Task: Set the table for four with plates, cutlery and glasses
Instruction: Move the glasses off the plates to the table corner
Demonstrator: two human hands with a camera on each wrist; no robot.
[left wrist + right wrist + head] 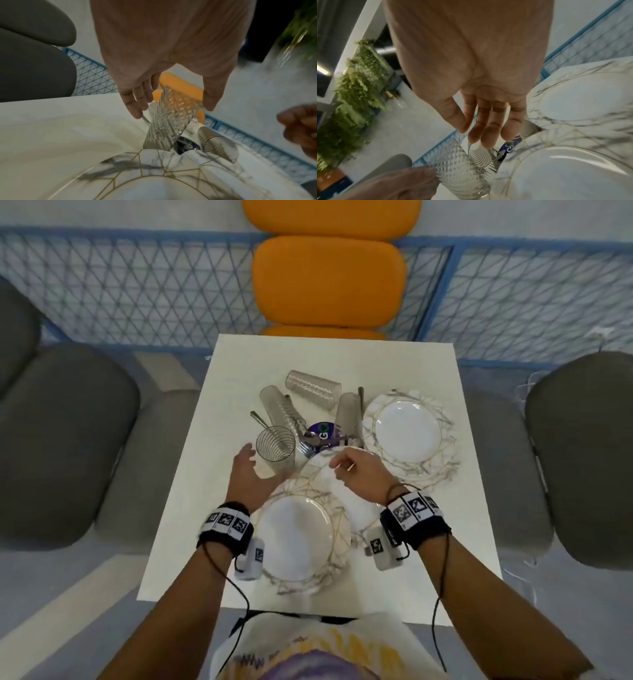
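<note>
White table [191, 508], items sitting as follows: upright glass [276, 448] standing left of centre, left hand [251, 474] spreading a relaxed grip around it (contact unclear); right hand [359, 470] hovering, fingers loose, over overlapping marbled plates [298, 537]; three glasses [313, 389] lying tipped beyond.

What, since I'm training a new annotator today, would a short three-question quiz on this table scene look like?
1. True or false: all four glasses stand upright.
2. Which hand is open beside the upright glass? A. left B. right
3. Fill in: the chair at the far end of the table is ___.

Key:
1. False. One stands, and the three lying glasses rest on their sides.
2. A, the left hand.
3. Orange.
</note>
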